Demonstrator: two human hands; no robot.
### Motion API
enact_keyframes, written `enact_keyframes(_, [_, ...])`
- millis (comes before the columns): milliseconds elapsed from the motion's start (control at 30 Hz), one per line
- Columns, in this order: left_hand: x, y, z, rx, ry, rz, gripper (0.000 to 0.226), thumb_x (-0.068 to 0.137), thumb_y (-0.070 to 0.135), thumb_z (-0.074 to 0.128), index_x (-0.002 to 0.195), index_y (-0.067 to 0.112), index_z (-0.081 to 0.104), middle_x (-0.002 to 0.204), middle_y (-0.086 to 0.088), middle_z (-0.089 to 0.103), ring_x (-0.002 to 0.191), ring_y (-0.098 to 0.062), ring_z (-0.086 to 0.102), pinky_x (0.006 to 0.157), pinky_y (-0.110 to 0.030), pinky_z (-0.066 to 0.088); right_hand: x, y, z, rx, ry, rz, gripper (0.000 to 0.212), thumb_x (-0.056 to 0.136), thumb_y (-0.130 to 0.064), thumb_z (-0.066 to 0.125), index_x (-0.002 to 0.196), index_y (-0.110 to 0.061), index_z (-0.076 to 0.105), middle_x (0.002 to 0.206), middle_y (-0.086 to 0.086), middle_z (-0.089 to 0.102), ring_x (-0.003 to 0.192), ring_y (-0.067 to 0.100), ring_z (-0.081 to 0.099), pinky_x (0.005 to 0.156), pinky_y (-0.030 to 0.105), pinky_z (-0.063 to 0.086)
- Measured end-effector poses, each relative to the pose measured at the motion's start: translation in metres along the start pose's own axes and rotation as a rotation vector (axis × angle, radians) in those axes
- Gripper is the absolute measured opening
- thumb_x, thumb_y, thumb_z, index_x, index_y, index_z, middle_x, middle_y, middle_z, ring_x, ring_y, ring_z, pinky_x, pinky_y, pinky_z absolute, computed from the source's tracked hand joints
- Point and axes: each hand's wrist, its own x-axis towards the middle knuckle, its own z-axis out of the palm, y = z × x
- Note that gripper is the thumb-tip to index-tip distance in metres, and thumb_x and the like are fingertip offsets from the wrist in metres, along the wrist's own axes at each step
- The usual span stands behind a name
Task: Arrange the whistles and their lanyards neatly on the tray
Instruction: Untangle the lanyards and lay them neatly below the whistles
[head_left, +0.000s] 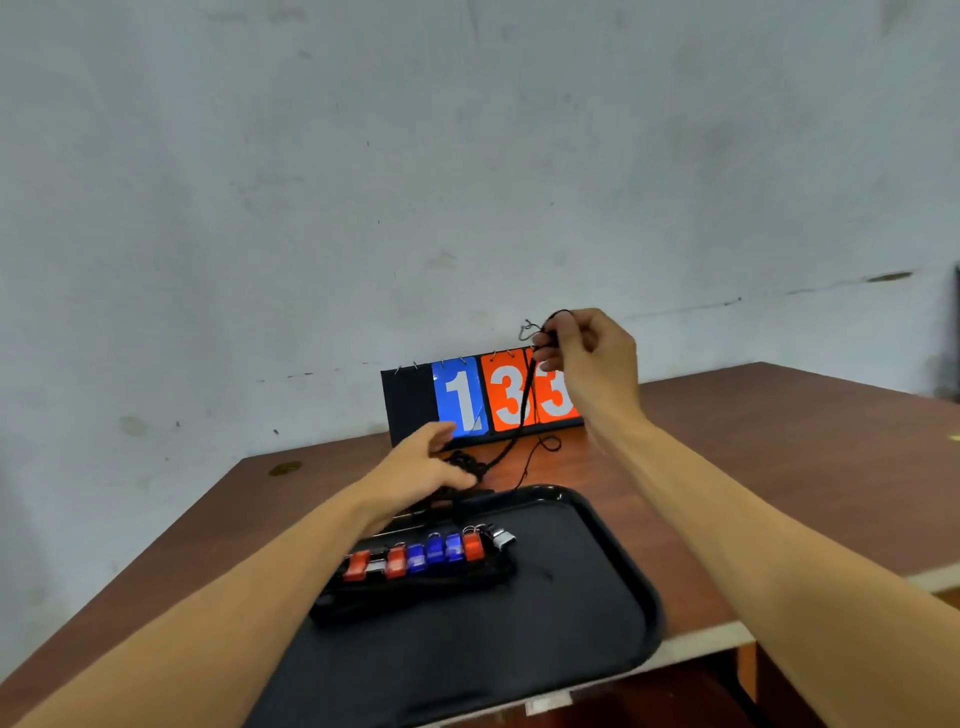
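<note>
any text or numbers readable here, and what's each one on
"1" in white on the blue card of the scoreboard.
"3" in white on the first orange card.
"3" in white on the second orange card, partly hidden by the right hand and a black cord.
No print can be made out on the whistles or the tray.

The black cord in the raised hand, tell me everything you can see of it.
The cord is thin, black and looks braided. The right hand pinches its looped top end above the scoreboard. It hangs slack down to a tangled bunch on the table, under the left hand, behind the tray.
</note>
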Motion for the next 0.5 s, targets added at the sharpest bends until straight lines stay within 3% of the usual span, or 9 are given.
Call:
enact_keyframes(67, [-0.006, 0.026, 0.007, -0.183, -0.071, 0.074, 0.091, 0.073, 0.007, 0.075, 0.148, 0.023, 0.027, 0.151, 0.007, 0.032, 0.138, -0.012, 0.03, 0.112, -0.033, 0.027, -0.006, -0.014, 0.01, 0.069, -0.101, 0.045, 0.019, 0.097, -0.011, 0.048, 0.085, -0.008, 0.061, 0.073, 0.004, 0.068, 0.058, 0.011, 0.063, 0.059, 0.021, 0.054])
enact_keyframes(133, [-0.009, 0.048, 0.008, -0.266, -0.115, 0.154, 0.09, 0.068, 0.01, 0.08, 0.144, 0.026, 0.035, 0.146, 0.01, 0.043, 0.134, -0.01, 0.04, 0.111, -0.036, 0.034, -0.011, -0.026, 0.02, 0.171, -0.201, 0.096, 0.021, 0.097, -0.009, 0.047, 0.083, -0.007, 0.063, 0.073, 0.007, 0.066, 0.059, 0.015, 0.061, 0.056, 0.022, 0.052])
enact_keyframes(200, [-0.015, 0.064, 0.006, -0.258, -0.085, 0.217, 0.068, 0.071, 0.011, 0.078, 0.13, 0.025, 0.05, 0.126, 0.003, 0.061, 0.117, -0.011, 0.057, 0.096, -0.028, 0.047, -0.014, -0.04, 0.027, 0.233, -0.286, 0.144, 0.023, 0.097, -0.009, 0.048, 0.082, -0.008, 0.065, 0.072, 0.006, 0.065, 0.06, 0.016, 0.058, 0.055, 0.024, 0.049])
enact_keyframes(300, [-0.033, 0.075, -0.002, -0.165, 0.06, 0.258, 0.031, 0.087, 0.017, 0.066, 0.117, 0.016, 0.06, 0.092, -0.002, 0.072, 0.089, -0.009, 0.067, 0.08, -0.02, 0.048, -0.014, -0.06, 0.029, 0.136, -0.318, 0.141, 0.029, 0.095, -0.008, 0.047, 0.076, -0.015, 0.068, 0.066, 0.001, 0.062, 0.058, 0.014, 0.049, 0.052, 0.019, 0.039])
enact_keyframes(400, [-0.055, 0.071, -0.016, -0.169, 0.131, 0.266, 0.019, 0.095, 0.025, 0.056, 0.105, 0.013, 0.066, 0.061, 0.009, 0.066, 0.065, -0.002, 0.064, 0.07, -0.018, 0.049, -0.016, -0.073, 0.025, 0.021, -0.266, 0.146, 0.028, 0.092, -0.009, 0.048, 0.075, -0.017, 0.07, 0.065, 0.0, 0.056, 0.057, 0.012, 0.041, 0.051, 0.019, 0.032])
enact_keyframes(500, [-0.079, 0.066, -0.038, -0.145, 0.07, 0.227, 0.027, 0.099, 0.027, 0.047, 0.103, 0.01, 0.068, 0.054, 0.003, 0.052, 0.063, -0.016, 0.061, 0.075, -0.028, 0.05, -0.027, -0.077, 0.024, 0.027, -0.299, 0.244, 0.02, 0.092, -0.011, 0.053, 0.081, -0.012, 0.07, 0.071, 0.002, 0.058, 0.054, 0.012, 0.037, 0.051, 0.023, 0.029])
